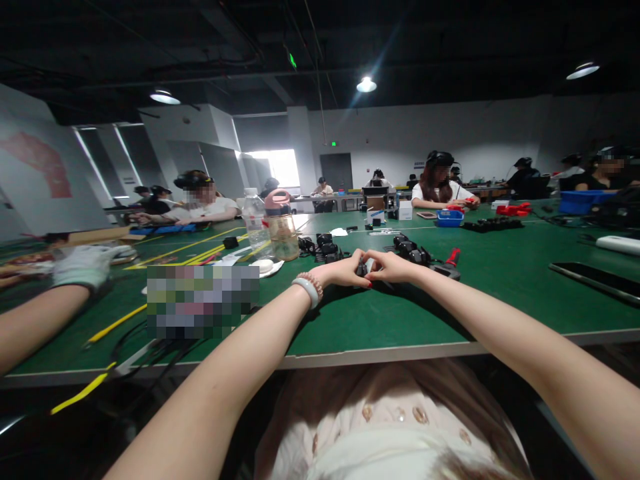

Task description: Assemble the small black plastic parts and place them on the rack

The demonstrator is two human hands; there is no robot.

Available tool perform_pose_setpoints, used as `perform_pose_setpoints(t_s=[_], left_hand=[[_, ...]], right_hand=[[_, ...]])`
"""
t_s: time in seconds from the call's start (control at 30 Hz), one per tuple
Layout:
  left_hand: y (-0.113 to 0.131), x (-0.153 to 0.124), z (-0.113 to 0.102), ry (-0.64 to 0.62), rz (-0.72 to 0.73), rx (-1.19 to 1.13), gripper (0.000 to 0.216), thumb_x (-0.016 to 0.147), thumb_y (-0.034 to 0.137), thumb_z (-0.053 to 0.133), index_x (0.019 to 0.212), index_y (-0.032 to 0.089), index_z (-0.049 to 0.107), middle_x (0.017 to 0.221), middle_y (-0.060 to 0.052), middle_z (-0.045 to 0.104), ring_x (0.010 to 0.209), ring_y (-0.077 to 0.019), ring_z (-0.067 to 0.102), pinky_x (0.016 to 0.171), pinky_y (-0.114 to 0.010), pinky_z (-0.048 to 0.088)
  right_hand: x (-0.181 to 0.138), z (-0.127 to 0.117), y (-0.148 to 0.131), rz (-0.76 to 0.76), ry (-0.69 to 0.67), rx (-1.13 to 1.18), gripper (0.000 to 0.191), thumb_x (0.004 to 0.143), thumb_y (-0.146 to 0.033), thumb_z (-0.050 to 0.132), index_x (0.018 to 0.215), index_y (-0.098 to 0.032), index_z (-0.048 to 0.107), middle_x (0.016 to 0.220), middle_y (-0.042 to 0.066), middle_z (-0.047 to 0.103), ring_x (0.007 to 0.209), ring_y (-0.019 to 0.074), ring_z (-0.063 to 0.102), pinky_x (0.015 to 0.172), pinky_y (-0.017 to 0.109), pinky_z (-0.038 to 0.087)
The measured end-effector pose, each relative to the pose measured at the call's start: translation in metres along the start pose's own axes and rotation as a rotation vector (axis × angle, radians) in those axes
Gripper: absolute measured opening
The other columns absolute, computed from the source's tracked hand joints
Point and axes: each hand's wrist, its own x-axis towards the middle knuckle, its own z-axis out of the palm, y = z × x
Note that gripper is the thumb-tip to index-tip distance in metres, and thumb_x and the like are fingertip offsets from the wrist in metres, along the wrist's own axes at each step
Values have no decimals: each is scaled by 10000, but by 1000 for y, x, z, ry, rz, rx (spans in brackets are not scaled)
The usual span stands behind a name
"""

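Observation:
My left hand [346, 271] and my right hand [393, 267] meet above the green table [400, 327]. Fingers and thumbs of both are closed around a small black part [361, 267]. Something pale grey shows at the right fingertips; most of what I hold is covered by my fingers. Beyond my left hand lies a cluster of black parts [327, 248]. More black parts [413, 249] sit just past my right hand. A tool with a red handle [453, 257] rests to their right, its kind unclear.
To the left stand a clear bottle [255, 223] and a pink-lidded drinking bottle [283, 230]. A co-worker's gloved hand [83, 267] reaches in at far left. A phone [595, 281] lies at right. A blue tray [450, 218] is farther back, near seated people.

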Motion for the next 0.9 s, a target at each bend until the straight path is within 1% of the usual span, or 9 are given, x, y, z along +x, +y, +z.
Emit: perform_pose_setpoints(t_s=[0.27,0.47,0.67,0.77,0.9], left_hand=[[-4,2,1,17,47,24,661,551,537,555,1033,150,321,969,-70,506,828,-202,509,627,-247,363],[-2,2,1,0,5,7,659,556,523,556,1046,157,310,958,-62,514,802,-191,518,625,-244,362],[-1,0,-1,-6,19,4,676,547,551,555,1038,145,328,980,-75,507,829,-197,511,640,-241,365],[-5,2,0,-13,25,9,696,542,572,549,1046,140,339,985,-78,508,831,-198,510,640,-242,367],[-9,4,1,-9,39,2,723,540,575,551,1076,136,344,1029,-85,499,862,-199,501,682,-248,368]], right_hand=[[0,-1,-2,7,-18,15,413,655,-351,556,1007,-178,428,692,-14,594,587,108,531,573,223,379],[-1,-1,-2,7,-8,27,417,654,-354,556,1011,-175,433,681,-14,590,599,112,536,576,223,383],[-1,-2,-4,28,-19,29,405,658,-328,557,1010,-171,435,692,-13,590,609,105,533,581,214,379],[-1,-2,-4,44,-20,29,405,654,-322,561,1010,-172,438,691,-17,588,607,103,532,577,209,378],[-1,-1,-2,35,-15,20,401,656,-325,559,1008,-172,443,698,-12,590,617,105,534,583,211,381]])
